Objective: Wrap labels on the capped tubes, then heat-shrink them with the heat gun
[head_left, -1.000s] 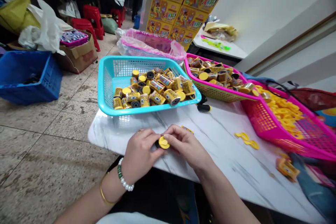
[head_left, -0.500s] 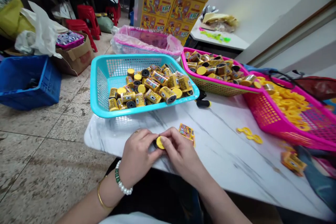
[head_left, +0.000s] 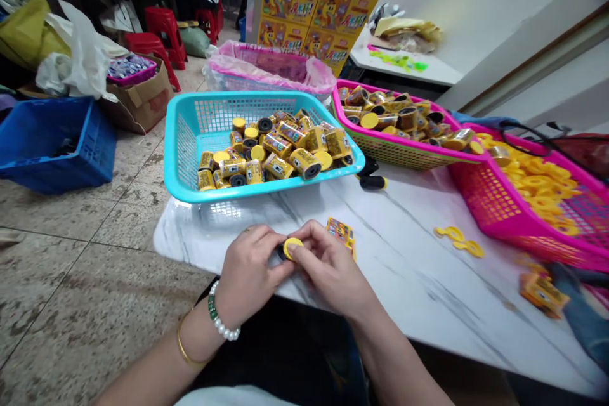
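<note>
My left hand (head_left: 250, 276) and my right hand (head_left: 330, 266) meet above the white marble table (head_left: 404, 279). The left hand grips a black spool (head_left: 281, 253), mostly hidden by my fingers. My right fingers pinch a round yellow cap (head_left: 292, 247) against its end. Just beyond the right hand lies a printed yellow label (head_left: 340, 233). A turquoise mesh basket (head_left: 266, 186) of yellow canisters with black ends and loose yellow caps stands ahead of my hands.
A pink-rimmed basket (head_left: 394, 152) of canisters and a pink basket (head_left: 490, 200) of yellow rings stand at the right. Yellow pieces (head_left: 459, 241) and a canister (head_left: 543, 295) lie on the table. Beyond its left edge is a tiled floor with a blue crate (head_left: 57, 146).
The printed yellow label now shows fully beside my right hand. The cap has shifted toward the spool's edge under my right fingers. The whole view has tilted slightly.
</note>
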Tool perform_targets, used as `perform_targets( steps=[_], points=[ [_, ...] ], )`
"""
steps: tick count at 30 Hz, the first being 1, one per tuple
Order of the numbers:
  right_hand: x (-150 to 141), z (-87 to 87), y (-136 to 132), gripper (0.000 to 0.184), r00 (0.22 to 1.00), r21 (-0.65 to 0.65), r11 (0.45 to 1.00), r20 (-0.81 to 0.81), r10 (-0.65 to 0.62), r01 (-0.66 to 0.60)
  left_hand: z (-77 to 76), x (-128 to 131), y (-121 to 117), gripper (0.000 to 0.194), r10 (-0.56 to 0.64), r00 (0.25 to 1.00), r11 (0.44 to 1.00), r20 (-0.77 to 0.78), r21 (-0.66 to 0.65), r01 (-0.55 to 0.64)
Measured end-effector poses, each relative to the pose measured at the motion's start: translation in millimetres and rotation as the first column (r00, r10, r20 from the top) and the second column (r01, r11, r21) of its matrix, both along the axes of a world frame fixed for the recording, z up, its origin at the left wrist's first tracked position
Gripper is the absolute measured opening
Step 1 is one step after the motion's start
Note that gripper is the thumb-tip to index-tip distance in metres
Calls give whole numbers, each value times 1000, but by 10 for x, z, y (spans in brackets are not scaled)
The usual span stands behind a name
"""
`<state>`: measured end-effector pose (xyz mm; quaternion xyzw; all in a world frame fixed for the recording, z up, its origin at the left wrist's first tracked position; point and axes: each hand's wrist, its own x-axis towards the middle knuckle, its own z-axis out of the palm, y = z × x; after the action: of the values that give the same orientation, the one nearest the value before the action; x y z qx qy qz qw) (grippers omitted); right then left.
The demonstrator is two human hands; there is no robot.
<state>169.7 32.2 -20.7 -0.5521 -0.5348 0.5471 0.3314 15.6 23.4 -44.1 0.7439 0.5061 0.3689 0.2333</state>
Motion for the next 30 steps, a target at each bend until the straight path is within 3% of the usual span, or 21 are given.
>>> perform_targets(
  steps=[5, 9, 12, 14, 16, 19, 20, 22, 25, 30],
  points=[
    [-13, -51, -9, 20, 999, 7, 999, -12, -31, 31, 36, 2, -10, 15, -6, 1000, 1000, -29, -19, 6],
    [-49, -32, -91, 17, 983, 185, 982, 183, 4, -39, 1, -8, -24, 12, 14, 998, 1000, -53, 0, -14],
    [-16, 54, -102, 18, 929, 292, 947, 369, 16, -132, -78, 1, -17, 18, 29, 996, 998, -86, 51, -25],
    [133, 136, -39, 14, 888, 378, 921, 451, -89, -100, -126, 12, -13, 19, 49, 993, 993, -108, 109, -38],
    [425, 201, 90, 18, 819, 461, 887, 503, -275, 15, -162, 20, -12, 22, 70, 990, 986, -125, 159, -49],
    [1021, 188, 343, 27, 557, 534, 829, 642, -526, 168, -191, 24, -6, 21, 86, 986, 979, -140, 194, -58],
    [1212, 150, 416, 26, 472, 512, 841, 706, -528, 174, -196, 25, -3, 19, 89, 986, 978, -144, 202, -59],
    [1508, 47, 511, 21, 415, 491, 852, 748, -519, 182, -196, 26, 1, 16, 88, 985, 976, -151, 211, -55],
    [1695, -107, 533, 19, 400, 460, 873, 778, -485, 164, -169, 25, -4, 13, 85, 983, 977, -164, 209, -49],
    [1660, -213, 485, 24, 384, 403, 903, 818, -429, 149, -68, 1, -7, 14, 64, 985, 988, -160, 151, -40]
  ],
)
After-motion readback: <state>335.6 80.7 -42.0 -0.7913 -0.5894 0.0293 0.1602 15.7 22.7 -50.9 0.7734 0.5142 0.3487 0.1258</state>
